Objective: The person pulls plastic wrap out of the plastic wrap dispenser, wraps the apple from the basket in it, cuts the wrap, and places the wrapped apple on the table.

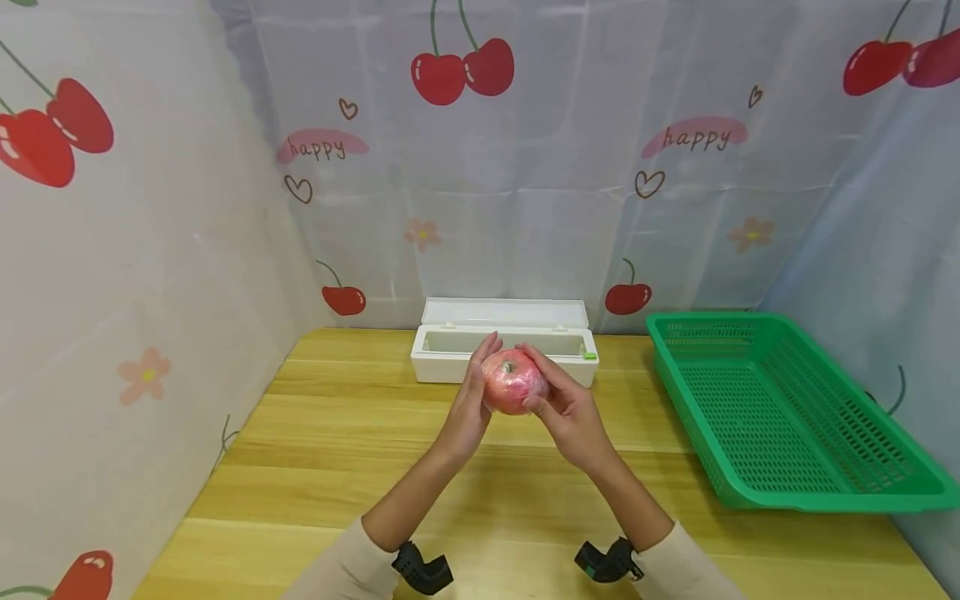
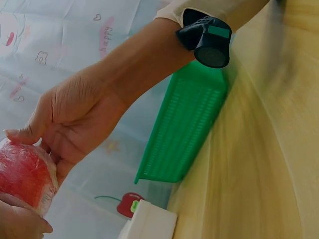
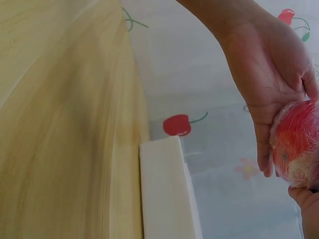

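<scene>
A red apple [image 1: 512, 385] wrapped in clear, wrinkled cling film is held up between both hands, above the table and in front of a white box. On its left side the left hand [image 1: 467, 410] lies along it, fingers straight and pointing up. The right hand [image 1: 568, 414] grips the apple from the right, its thumb on the near side and its fingers over the far side. Film glints over the red skin of the apple [image 2: 25, 172] in the left wrist view. In the right wrist view, the apple [image 3: 296, 142] shows at the right edge, touched by both hands.
The long white box [image 1: 442, 367] with a raised lid [image 1: 504, 313] and a small green piece [image 1: 590, 356] stands at the table's back edge. A green perforated basket [image 1: 727, 479] sits to the right. Printed curtains enclose the wooden table [image 1: 315, 450] at the back and sides.
</scene>
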